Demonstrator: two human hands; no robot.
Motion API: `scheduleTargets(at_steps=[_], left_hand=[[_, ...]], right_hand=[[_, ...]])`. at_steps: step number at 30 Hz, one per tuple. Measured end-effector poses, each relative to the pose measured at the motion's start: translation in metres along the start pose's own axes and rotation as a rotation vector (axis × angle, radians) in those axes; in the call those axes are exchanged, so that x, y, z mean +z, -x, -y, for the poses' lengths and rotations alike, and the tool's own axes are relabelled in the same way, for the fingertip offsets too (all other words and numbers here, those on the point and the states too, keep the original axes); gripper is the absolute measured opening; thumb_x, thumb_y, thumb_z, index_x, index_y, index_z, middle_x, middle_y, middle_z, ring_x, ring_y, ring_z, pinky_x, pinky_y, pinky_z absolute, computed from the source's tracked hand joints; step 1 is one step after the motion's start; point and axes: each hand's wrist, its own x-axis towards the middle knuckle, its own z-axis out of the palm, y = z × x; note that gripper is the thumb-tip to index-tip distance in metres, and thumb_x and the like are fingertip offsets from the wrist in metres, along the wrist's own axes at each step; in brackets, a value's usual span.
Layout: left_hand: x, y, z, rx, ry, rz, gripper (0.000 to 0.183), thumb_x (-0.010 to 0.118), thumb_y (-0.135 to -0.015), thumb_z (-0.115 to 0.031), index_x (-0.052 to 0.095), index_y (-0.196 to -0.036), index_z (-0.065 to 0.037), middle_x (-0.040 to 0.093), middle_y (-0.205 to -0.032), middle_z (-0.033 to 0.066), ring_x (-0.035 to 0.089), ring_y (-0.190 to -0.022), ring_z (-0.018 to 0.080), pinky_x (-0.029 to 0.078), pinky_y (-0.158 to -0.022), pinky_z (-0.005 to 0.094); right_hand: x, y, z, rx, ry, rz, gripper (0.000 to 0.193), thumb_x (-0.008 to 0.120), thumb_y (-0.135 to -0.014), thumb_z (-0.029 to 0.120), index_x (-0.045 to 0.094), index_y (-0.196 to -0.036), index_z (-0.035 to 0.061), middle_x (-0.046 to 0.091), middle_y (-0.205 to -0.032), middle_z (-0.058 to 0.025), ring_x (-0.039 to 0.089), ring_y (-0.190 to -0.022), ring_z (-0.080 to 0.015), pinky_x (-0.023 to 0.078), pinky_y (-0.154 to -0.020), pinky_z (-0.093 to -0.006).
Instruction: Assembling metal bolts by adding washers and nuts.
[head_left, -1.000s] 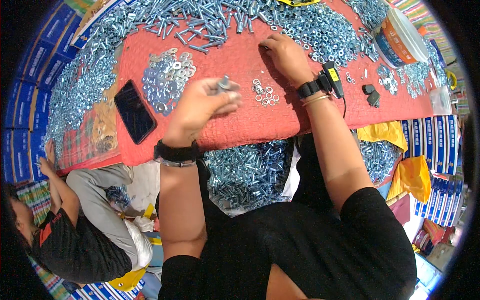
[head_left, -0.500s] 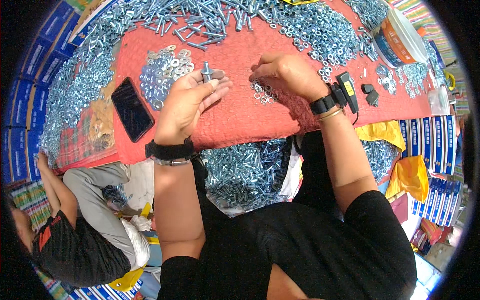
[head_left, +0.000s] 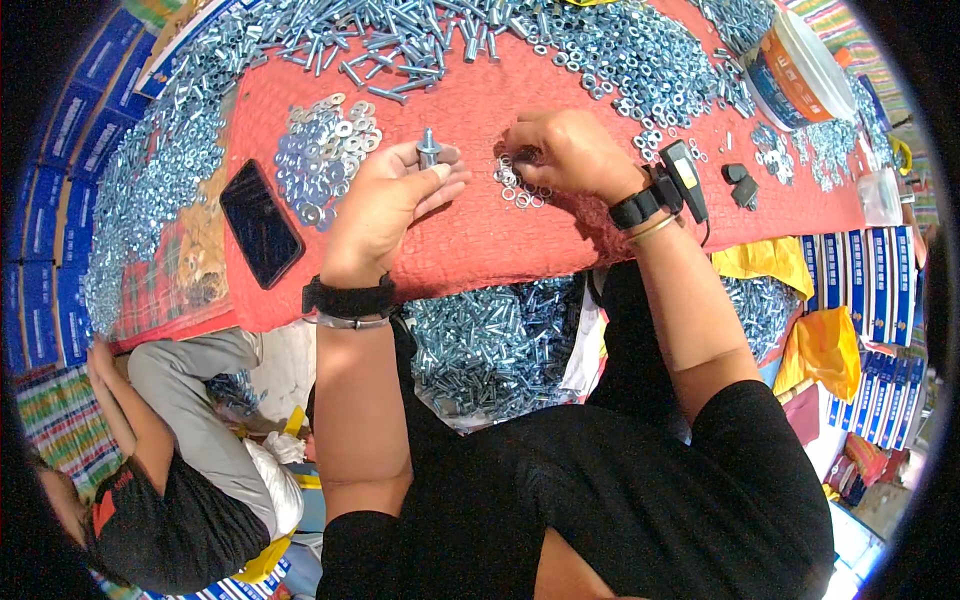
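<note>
My left hand holds a metal sleeve anchor bolt with a washer round it, its thin end pointing up. The thumb presses it against the fingers, palm turned upward. To the right, my right hand is bent down with curled fingers at a small heap of ring washers on the red cloth. Its fingertips are largely hidden, so whatever they pinch cannot be made out. Beyond my left hand lies a pile of flat washers.
A black phone rests left of my left wrist. Bolts and nuts cover the far table, with a white bucket at right. An open bag of bolts sits below the table edge. A co-worker sits at left.
My left hand, with the anchor bolt, has shifted slightly right. My right hand has curled further and turned slightly over the ring washers. The co-worker's arm has moved a little.
</note>
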Motion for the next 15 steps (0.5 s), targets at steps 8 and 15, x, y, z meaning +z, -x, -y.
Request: scheduleTargets(at_steps=[8, 15], left_hand=[[0.0012, -0.0074, 0.0063, -0.037, -0.078, 0.014, 0.019, 0.053, -0.086, 0.001, 0.053, -0.104, 0.007, 0.06, -0.1, 0.0128, 0.061, -0.095, 0.0206, 0.051, -0.088, 0.0285], [0.0043, -0.0073, 0.0074, -0.058, -0.119, 0.018, 0.019, 0.055, -0.086, 0.0, 0.054, -0.103, 0.008, 0.06, -0.099, 0.0124, 0.063, -0.091, 0.0195, 0.052, -0.085, 0.0264]], right_hand=[[-0.0014, -0.002, -0.002, -0.047, 0.021, 0.031, 0.022, 0.066, -0.065, 0.014, 0.067, -0.087, 0.0139, 0.063, -0.083, -0.0086, 0.062, -0.076, -0.03, 0.049, -0.065, -0.0402], [0.0004, -0.0025, -0.0011, -0.08, 0.036, 0.033, 0.021, 0.067, -0.065, 0.012, 0.067, -0.086, 0.0112, 0.061, -0.083, -0.0096, 0.061, -0.076, -0.0314, 0.049, -0.066, -0.0414]])
